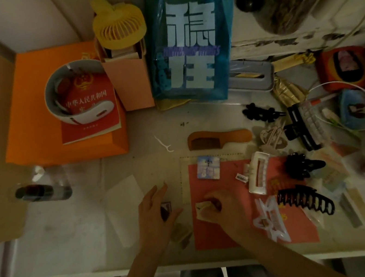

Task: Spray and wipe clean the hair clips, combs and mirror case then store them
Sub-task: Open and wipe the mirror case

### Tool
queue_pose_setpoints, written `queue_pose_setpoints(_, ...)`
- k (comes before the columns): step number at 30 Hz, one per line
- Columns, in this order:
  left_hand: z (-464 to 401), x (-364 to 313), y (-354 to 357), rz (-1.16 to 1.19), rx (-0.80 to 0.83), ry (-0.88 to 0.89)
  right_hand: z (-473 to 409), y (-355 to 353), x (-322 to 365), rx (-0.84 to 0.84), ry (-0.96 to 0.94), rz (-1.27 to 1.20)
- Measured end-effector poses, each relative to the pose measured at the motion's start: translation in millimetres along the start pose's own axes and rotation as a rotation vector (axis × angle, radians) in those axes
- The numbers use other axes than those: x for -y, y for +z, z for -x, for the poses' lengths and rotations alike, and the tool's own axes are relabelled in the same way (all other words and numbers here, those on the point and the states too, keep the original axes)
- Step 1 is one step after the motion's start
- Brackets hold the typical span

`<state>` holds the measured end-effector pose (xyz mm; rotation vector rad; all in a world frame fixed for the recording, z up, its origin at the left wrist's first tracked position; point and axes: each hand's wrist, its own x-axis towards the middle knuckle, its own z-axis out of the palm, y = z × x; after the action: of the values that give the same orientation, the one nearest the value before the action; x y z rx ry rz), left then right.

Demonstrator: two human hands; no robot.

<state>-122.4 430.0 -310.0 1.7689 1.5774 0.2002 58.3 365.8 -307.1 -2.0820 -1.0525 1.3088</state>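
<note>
My right hand (215, 208) grips a crumpled wipe with a small reddish thing (216, 204) over the red paper sheet (218, 237). My left hand (154, 213) hovers open beside a small dark square case (166, 210). A brown wooden comb (219, 139) lies beyond the red sheet. Hair clips lie to the right: a white rectangular clip (258, 173), a clear star clip (269, 217), a black toothed claw (306, 200), a black flower claw (302, 166), a beige clip (273, 138) and a black-and-clear claw (303, 126). A spray bottle (41, 190) lies at the left.
An orange box (36, 130) with a red booklet and a white neck device sits at the back left. A blue plastic bag (189, 42), a yellow fan (119, 26) and a grey case (249, 75) stand behind. Pouches and clutter fill the right. White tissues (123, 195) lie by my left hand.
</note>
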Motion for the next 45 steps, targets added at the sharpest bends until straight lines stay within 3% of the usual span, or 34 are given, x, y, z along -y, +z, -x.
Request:
queue_pose_setpoints(7,-12.9,-12.4,0.2,0.006,0.005,0.042,-18.6,-45.4,15.0,-0.086,-0.164,0.076)
queue_pose_setpoints(13,-21.0,-17.6,5.0,0.018,0.009,0.049,-68.7,-98.4,38.0,0.088,-0.413,0.566)
queue_pose_setpoints(17,-26.9,-25.8,17.3,-0.01,0.033,0.045,-90.9,-108.6,41.7,0.183,-0.422,0.756)
queue_pose_setpoints(23,-46.7,-41.5,34.5,-0.043,0.066,0.09,-87.6,-89.5,21.8,0.136,-0.36,0.856)
queue_pose_setpoints(33,-50.8,-39.4,29.8,0.01,0.035,0.069,-83.1,-62.1,7.4,-0.008,-0.307,0.74)
queue_pose_setpoints(38,-55.2,-44.7,21.3,0.019,0.054,0.106,-76.5,-67.7,8.5,0.003,-0.317,0.61)
queue_pose_setpoints(45,-59.1,-84.1,-10.7,0.409,0.122,0.036,-52.9,-93.6,34.1,-0.025,-0.489,0.295)
